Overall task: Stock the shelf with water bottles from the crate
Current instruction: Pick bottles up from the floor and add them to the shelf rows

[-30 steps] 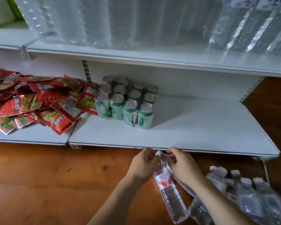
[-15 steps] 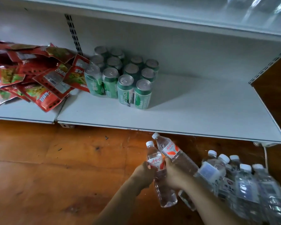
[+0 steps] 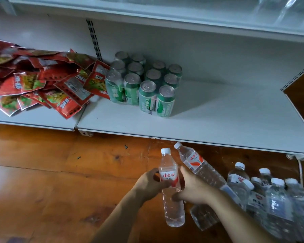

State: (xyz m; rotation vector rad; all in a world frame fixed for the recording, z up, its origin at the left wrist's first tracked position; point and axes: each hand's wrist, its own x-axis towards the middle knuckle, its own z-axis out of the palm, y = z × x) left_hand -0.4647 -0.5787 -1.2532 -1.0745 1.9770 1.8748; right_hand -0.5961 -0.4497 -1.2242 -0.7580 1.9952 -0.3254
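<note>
Each hand carries one water bottle just below the front edge of the low shelf [image 3: 218, 123]: the left hand [image 3: 150, 185] wraps its fingers round the labelled middle of the upright bottle [image 3: 170, 186], while the right hand [image 3: 193, 189] grips the tilted bottle [image 3: 198, 165], whose cap leans toward the shelf's front edge. Taking two at once likely saves a trip, and the mid-body hold should let each be stood cap-up on the bare right part of the shelf, beside the green cans [image 3: 144, 85]. The remaining bottles [image 3: 274, 199] stand packed on the floor at the right, below the shelf's front right corner.
</note>
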